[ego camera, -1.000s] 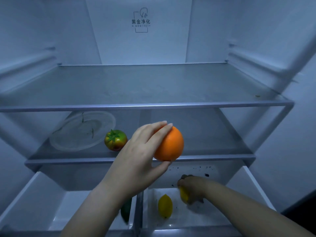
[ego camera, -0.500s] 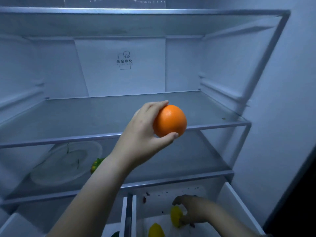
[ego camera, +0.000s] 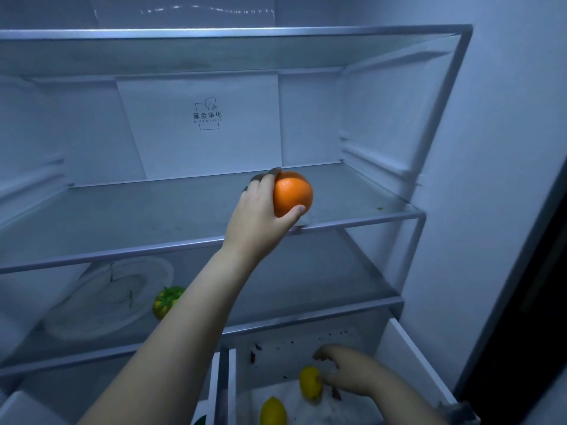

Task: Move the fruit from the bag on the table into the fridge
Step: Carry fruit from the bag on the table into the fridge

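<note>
Head view: our left hand point(ego camera: 260, 216) wraps its fingers round the orange point(ego camera: 293, 193) above the shelf's point(ego camera: 153, 216) front edge, ready to set it down. Our right hand point(ego camera: 346, 371) curls its fingers round a lemon point(ego camera: 310, 382) in the drawer point(ego camera: 408, 357).

The back panel point(ego camera: 199, 148) of the fridge point(ego camera: 383, 111) is carrying one printed label point(ego camera: 208, 115), reading 黑金净化 in dark characters. A smaller line of Latin letters is running directly beneath these characters and is too small to read. A thin bracket outline with a small emblem on top is framing the text.
</note>
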The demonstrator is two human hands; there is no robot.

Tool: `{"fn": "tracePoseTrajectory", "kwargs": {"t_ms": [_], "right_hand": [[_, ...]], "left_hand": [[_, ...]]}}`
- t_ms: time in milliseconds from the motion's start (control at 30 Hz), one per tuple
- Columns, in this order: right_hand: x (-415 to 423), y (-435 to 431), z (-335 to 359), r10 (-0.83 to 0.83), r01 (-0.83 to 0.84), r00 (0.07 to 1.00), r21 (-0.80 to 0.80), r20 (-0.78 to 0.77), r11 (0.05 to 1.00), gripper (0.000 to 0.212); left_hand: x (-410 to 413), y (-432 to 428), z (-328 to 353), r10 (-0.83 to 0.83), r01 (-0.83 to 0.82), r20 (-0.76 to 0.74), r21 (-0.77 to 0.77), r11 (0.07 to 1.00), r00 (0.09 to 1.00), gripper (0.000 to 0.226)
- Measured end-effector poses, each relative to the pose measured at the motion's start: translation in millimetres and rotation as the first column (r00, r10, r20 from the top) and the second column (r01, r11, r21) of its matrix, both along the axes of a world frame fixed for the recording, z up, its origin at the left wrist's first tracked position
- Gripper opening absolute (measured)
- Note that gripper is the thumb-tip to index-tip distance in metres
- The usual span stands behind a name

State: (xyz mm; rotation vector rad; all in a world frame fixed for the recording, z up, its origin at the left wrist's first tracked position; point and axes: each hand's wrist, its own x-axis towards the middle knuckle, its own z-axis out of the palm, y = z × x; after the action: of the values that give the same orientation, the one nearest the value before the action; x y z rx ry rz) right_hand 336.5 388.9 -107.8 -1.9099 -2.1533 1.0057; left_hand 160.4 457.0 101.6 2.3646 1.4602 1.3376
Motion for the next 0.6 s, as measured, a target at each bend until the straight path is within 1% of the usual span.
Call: {"fn": "tracePoseTrajectory", "kwargs": {"t_ms": [100,267,467,600], "right_hand": [[-1,0,-1,-0.004,0.003,1.000,-0.015,-0.024,1.000,0.051],[-2,-1,-4,0.011,-0.009,0.998,0.036,-0.063,0.999,0.052],[-6,-4,5,0.078,-0.063,0.995,0.210,-0.061,0.976,0.050],[-8,-7,18,0.121,-0.073,0.988,0.406,-0.094,0.911,0.048]], "left_hand": [[0,0,-1,0.021,-0.021,-0.014,-0.010,1.000,1.000,0.077],[-1,-3,-3,0.039,-0.040,-0.053,-0.011,0.999,0.998,0.085],[-5,-14,-1,0.077,-0.077,-0.100,0.004,0.997,0.992,0.090],[-13,-27,-4,0.132,-0.129,-0.140,0.029,0.991,0.981,0.090]]}}
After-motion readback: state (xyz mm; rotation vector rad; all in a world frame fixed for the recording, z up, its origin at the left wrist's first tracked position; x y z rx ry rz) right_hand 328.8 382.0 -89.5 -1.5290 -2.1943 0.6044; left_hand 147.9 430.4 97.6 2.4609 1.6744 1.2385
